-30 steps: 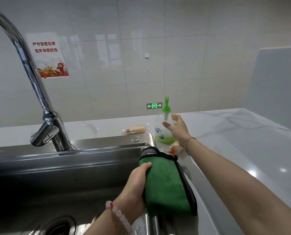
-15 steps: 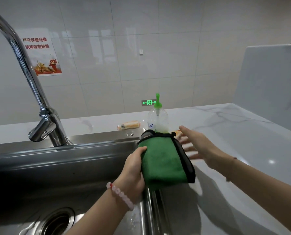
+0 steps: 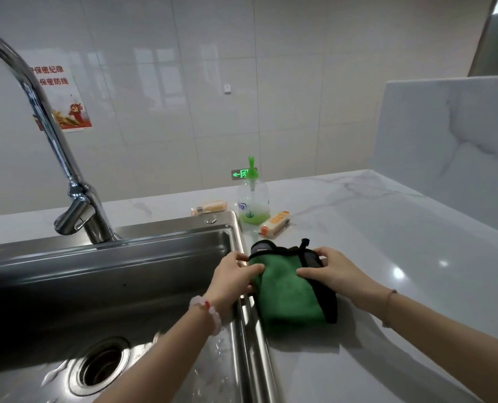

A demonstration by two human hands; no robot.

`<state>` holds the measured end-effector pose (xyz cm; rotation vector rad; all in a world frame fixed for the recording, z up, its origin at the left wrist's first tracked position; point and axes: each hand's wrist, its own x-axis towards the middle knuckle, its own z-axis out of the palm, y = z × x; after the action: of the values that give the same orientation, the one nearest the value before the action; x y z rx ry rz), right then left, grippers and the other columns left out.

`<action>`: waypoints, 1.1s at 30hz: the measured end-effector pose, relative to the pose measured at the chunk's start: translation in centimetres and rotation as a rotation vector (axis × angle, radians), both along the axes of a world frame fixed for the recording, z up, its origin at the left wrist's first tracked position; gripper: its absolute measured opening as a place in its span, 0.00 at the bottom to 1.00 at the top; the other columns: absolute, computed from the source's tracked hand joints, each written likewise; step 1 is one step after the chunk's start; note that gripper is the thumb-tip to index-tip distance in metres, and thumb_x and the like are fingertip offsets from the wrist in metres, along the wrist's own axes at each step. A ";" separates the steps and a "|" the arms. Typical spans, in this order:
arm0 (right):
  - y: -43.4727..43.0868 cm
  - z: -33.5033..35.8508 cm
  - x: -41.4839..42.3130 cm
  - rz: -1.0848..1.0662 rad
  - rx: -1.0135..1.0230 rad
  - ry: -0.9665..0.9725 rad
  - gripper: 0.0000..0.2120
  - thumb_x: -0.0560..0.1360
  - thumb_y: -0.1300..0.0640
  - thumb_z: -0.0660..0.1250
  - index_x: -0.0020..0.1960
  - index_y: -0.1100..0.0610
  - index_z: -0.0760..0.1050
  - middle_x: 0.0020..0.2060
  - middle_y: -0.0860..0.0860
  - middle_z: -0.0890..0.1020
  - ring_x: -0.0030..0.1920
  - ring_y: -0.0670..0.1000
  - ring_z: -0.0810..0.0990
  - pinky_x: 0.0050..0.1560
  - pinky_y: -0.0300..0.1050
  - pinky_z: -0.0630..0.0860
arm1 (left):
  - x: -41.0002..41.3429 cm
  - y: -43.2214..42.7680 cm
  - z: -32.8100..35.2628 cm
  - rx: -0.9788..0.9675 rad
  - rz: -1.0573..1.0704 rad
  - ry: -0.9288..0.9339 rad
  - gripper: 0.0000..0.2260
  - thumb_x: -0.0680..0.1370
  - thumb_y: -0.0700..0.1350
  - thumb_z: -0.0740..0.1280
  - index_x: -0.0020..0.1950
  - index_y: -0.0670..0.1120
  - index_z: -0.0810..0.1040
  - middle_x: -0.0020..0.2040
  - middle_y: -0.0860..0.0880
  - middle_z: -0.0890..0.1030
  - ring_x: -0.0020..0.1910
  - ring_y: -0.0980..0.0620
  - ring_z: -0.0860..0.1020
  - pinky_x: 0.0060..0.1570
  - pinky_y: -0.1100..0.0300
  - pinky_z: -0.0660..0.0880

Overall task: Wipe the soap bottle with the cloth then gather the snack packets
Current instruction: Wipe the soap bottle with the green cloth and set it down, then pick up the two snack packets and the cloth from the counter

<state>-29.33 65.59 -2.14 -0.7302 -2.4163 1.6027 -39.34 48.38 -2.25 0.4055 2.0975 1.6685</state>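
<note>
A folded green cloth with black edging point(image 3: 288, 295) hangs just above the counter beside the sink rim. My left hand point(image 3: 234, 276) grips its left edge and my right hand point(image 3: 329, 270) grips its right edge. Beyond it stands the clear soap bottle point(image 3: 253, 203) with a green pump and a little green liquid at the bottom, upright on the counter. One orange snack packet point(image 3: 275, 223) lies just right of the bottle. A second packet point(image 3: 210, 207) lies behind the sink's back corner, left of the bottle.
A steel sink point(image 3: 125, 274) with a drain fills the left side, with a tall curved tap point(image 3: 76, 199) at its back. The white marble counter point(image 3: 401, 257) stretches right to a raised marble panel point(image 3: 451, 146). A tiled wall stands behind.
My right hand drew back from the soap bottle and took hold of the cloth's right edge. The cloth moved right, from over the sink to above the counter.
</note>
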 end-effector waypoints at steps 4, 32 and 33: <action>-0.6 -0.2 0.0 -0.026 0.370 -0.061 0.25 0.65 0.46 0.72 0.59 0.52 0.71 0.54 0.50 0.80 0.52 0.52 0.79 0.48 0.44 0.73 | 0.1 0.1 -0.3 -0.231 0.043 0.341 0.11 0.70 0.46 0.69 0.49 0.46 0.74 0.40 0.51 0.79 0.40 0.55 0.78 0.39 0.62 0.76; 2.7 13.3 -19.5 0.013 0.638 0.169 0.26 0.72 0.44 0.65 0.60 0.62 0.74 0.54 0.57 0.81 0.56 0.57 0.77 0.55 0.49 0.74 | -15.7 9.7 2.9 -0.236 0.142 0.515 0.48 0.67 0.56 0.73 0.75 0.40 0.47 0.76 0.42 0.52 0.75 0.43 0.53 0.73 0.52 0.55; 2.6 13.0 -20.5 0.012 0.639 0.151 0.23 0.72 0.43 0.65 0.54 0.63 0.77 0.47 0.57 0.82 0.50 0.58 0.78 0.47 0.48 0.74 | -15.9 10.1 2.6 -0.230 0.136 0.499 0.49 0.67 0.56 0.73 0.75 0.40 0.46 0.77 0.42 0.51 0.76 0.44 0.52 0.74 0.52 0.53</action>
<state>-49.80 68.19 10.86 -0.4527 -2.5823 0.7573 -55.26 58.46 0.33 0.6728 2.6984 1.4811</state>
